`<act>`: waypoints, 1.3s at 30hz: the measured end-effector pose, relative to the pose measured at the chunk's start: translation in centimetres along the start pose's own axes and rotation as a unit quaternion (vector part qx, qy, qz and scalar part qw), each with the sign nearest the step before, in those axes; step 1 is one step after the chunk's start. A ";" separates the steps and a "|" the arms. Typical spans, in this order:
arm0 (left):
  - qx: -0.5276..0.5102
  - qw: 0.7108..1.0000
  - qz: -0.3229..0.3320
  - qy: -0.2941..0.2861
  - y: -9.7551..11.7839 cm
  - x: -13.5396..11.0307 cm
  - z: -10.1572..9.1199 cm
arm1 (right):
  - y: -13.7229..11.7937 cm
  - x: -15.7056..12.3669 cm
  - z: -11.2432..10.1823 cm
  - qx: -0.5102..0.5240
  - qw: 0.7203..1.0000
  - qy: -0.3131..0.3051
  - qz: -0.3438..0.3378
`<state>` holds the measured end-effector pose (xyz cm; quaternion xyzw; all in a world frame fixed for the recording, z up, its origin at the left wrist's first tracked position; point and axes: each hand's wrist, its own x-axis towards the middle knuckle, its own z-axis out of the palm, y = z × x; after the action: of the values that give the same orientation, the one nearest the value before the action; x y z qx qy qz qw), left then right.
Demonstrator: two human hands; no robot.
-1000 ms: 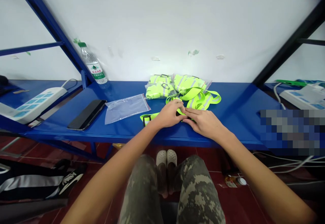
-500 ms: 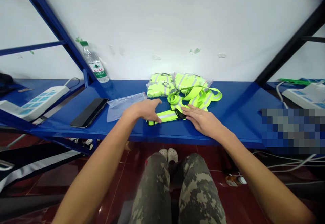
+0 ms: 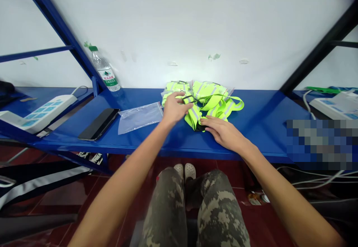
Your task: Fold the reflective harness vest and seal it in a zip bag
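Nearest the body, knees in camouflage trousers [image 3: 192, 209] sit under the shelf edge, with white clogs [image 3: 186, 171] on the dark red tile floor [image 3: 84, 198] beyond them. Above the knees, the right hand [image 3: 225, 134] lies flat with its fingers [image 3: 205, 121] lightly spread, and its fingertips press on a crumpled hi-vis yellow vest [image 3: 215, 107] with grey reflective bands. That flat press looks meant to pin the loose vest to the shelf. The left hand [image 3: 175, 109] is raised just left of the vest, its fingers curved over a thin dark strap [image 3: 190, 98]; whether they pinch it, I cannot tell. The vest lies between the hands on a blue steel shelf [image 3: 237, 146]. Just behind it, touching it, are folded vests in clear bags [image 3: 176, 90], kept together in a stack. Left of the left hand lies a flat, clear zip bag [image 3: 140, 118], within easy reach, and further left a black phone [image 3: 98, 124] rests face up, out of the working space. Further left still sits a white power strip [image 3: 39, 112]. Beyond the left hand, a water bottle [image 3: 104, 69] stands upright in the shelf's back corner against a white wall [image 3: 179, 27], well out of the way.
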<state>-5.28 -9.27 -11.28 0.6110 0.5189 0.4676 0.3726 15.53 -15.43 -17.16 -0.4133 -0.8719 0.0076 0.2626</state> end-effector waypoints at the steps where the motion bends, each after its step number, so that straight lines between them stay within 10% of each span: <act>1: 0.014 0.999 0.043 0.016 -0.3 -0.5 1.6 | 0.0 0.0 0.0 0.005 1.000 -0.001 0.003; 7: 0.193 0.953 0.231 -0.022 -2.2 -3.4 6.7 | 0.3 -0.2 -0.1 0.063 0.998 0.002 -0.019; 14: 0.254 0.900 0.340 -0.103 -4.1 -3.5 5.8 | 0.4 -1.0 -0.2 0.181 0.980 0.076 0.038; 22: 0.321 0.860 0.359 -0.167 -3.5 -4.7 5.8 | 0.5 -1.5 -0.1 0.340 0.895 0.220 0.188; 39: 0.427 0.830 0.336 -0.129 -3.2 -6.3 4.9 | 0.6 -3.9 -0.8 -0.015 0.992 0.110 0.067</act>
<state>-1.67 -14.67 -16.87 0.9005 0.3770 0.2129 -0.0414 18.37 -18.02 -18.33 -0.4731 -0.8081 -0.0333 0.3493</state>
